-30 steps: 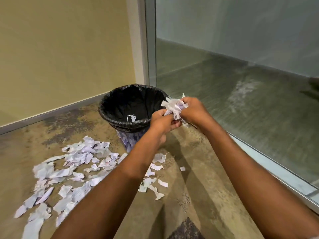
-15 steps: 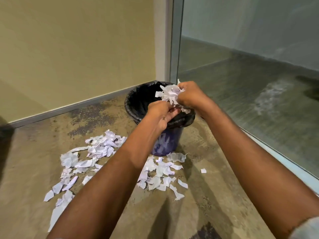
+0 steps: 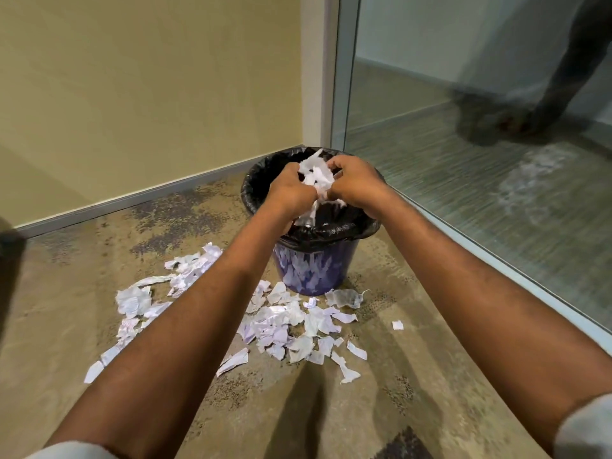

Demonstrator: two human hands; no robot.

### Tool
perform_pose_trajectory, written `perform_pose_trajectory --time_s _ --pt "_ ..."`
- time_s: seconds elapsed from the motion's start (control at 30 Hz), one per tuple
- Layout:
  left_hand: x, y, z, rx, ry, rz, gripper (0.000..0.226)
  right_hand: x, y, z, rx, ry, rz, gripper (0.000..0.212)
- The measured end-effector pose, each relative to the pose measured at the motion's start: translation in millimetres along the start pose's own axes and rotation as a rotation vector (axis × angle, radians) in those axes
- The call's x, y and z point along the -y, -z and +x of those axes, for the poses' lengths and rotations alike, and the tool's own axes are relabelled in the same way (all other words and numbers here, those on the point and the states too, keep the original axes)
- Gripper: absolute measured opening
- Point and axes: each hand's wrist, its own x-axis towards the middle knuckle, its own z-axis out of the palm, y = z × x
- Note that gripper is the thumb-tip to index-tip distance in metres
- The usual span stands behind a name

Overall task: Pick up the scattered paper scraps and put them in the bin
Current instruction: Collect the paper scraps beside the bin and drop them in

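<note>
Both hands are over the mouth of the bin (image 3: 314,273), a purple bucket lined with a black bag (image 3: 331,231) whose edge folds over the rim. The left hand (image 3: 289,193) and the right hand (image 3: 356,187) are curled closed around a crumpled bunch of white paper scraps (image 3: 314,175), pressed between them, with torn corners sticking up above the knuckles and some paper hanging down below the hands into the bin's opening. Both forearms reach forward from the bottom of the view, with a pale sleeve edge (image 3: 583,429) at the lower right.

The bin stands on the floor (image 3: 66,293) in a corner of the room. The floor is a worn tan surface with darker blotchy patches, mostly toward the wall. A yellowish wall (image 3: 149,94) runs along the back left, finished at its foot with a grey skirting strip (image 3: 132,198). To the right, a pale metal frame post (image 3: 337,71) rises just behind the bin, and a large glass panel (image 3: 480,160) runs from it along the right side, showing a blurred reflection.

Many more scattered scraps (image 3: 284,323) lie on the floor in front of the bin and to its left, some touching its base, spreading in a loose band toward the lower left. One small piece (image 3: 397,325) lies apart to the right of the pile.
</note>
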Motion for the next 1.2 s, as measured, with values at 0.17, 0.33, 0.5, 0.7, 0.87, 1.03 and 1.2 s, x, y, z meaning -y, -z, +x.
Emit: perform_pose_trajectory --time_s 0.17,0.33,0.5,0.7,0.87,1.03,1.2 --pt "-4.3 7.8 -4.5 0.054 -0.143 0.395 0.076 -1.1 4.2 -2.2 -0.069 0.021 -0.013 0.036" --pt "-12.9 2.2 -26.6 -0.036 -0.34 0.305 0.046 -15.2 15.8 -16.7 -0.315 0.054 0.15 0.004" --pt "-28.6 -11.2 -71.4 -0.114 -0.499 0.113 0.017 -65.9 34.0 -45.8 -0.46 -0.098 0.374 0.012" --pt "8.3 -38.3 -119.8 0.442 -0.405 0.129 0.024 -172.4 3.1 -99.0 -0.217 -0.347 0.041 0.015" --pt "84.7 -58.1 -127.2 0.444 -0.278 0.35 0.013 -220.3 -37.8 -149.6 0.152 -0.31 -0.173 0.026" --pt "150.4 -51.7 -130.9 0.397 -0.148 0.651 0.058 -242.3 -73.2 -172.5 0.259 -0.213 -0.408 0.036" --pt "182.1 -48.9 -132.8 0.367 -0.018 0.832 0.087 -245.8 -85.7 -182.6 0.289 -0.102 -0.561 0.024"
